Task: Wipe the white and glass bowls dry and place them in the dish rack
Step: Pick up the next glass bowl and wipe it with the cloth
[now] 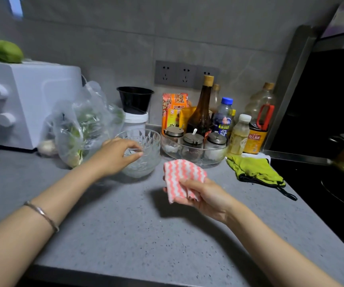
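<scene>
Left hand [115, 156] out across tabletop [125, 224], fingers [135, 145] pinching near rim of glass bowl [146, 156] by bag [78, 129]. Right hand [204, 195] bunching pink cloth [182, 175], fingers curled round it. Wiping seemingly not yet begun; white bowl, rack out of view.

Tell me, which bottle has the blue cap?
The small clear bottle with the blue label, between the tall dark bottle and the white-capped yellow bottle. Its cap alone is blue.

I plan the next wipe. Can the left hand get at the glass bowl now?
Probably yes: the left hand seems to pinch the near rim of the glass bowl, and nothing lies between them.
</scene>
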Demonstrator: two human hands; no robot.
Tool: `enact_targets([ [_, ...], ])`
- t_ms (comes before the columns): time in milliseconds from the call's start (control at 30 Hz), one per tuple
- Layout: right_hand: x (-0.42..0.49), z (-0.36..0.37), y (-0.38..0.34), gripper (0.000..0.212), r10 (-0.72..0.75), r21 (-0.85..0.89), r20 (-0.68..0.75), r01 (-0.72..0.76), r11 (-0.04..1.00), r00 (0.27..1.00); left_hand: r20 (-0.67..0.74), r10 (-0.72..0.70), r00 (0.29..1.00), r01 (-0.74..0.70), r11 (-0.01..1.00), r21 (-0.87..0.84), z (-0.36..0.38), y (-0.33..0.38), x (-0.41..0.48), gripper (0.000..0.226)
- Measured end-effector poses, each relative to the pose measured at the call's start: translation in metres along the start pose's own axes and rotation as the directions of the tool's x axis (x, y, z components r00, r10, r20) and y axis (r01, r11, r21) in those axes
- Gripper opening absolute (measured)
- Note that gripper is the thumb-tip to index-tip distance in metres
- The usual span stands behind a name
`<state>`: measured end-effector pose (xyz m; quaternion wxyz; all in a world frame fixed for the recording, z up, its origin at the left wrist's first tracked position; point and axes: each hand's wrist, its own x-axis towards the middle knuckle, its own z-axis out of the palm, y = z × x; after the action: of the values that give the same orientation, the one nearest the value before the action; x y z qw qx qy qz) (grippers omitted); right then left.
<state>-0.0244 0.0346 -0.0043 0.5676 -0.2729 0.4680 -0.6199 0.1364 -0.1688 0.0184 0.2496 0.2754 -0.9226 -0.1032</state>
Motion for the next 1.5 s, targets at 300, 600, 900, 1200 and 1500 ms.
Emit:
enact_targets([
  [300, -0.004, -0.001, -0.004, 0.048, 0.001, -0.047, 0.028, 0.0, 0.999, 1.0, -0.025, 0.208, 0.978, -0.203, 0.97, 0.136, -0.002, -0.012, 0.011, 0.027],
  [600, -0.037, -0.023, -0.019, 0.034, -0.104, -0.119, -0.047, 0.098, 0.988, 0.993, -0.274, 0.273, 0.922, -0.324, 0.931, -0.166, -0.021, 0.041, 0.001, 0.048],
  [900, -0.101, -0.067, -0.054, 0.025, -0.509, -0.423, -0.296, 0.367, 0.828, 0.808, -0.182, 0.126, 0.975, -0.219, 0.657, -0.722, 0.04, 0.166, -0.017, 0.031],
  [1200, -0.132, -0.107, -0.023, 0.068, -0.761, -0.986, 0.111, 0.165, -0.005, 0.64, -0.088, -0.126, 0.988, -0.028, 0.417, -0.909, 0.106, 0.269, -0.029, 0.041],
  [1500, -0.168, -0.108, -0.039, 0.046, -0.836, -0.973, 0.026, 0.207, 0.106, 0.549, -0.096, -0.269, 0.958, 0.009, 0.364, -0.931, 0.115, 0.322, -0.068, 0.052],
])
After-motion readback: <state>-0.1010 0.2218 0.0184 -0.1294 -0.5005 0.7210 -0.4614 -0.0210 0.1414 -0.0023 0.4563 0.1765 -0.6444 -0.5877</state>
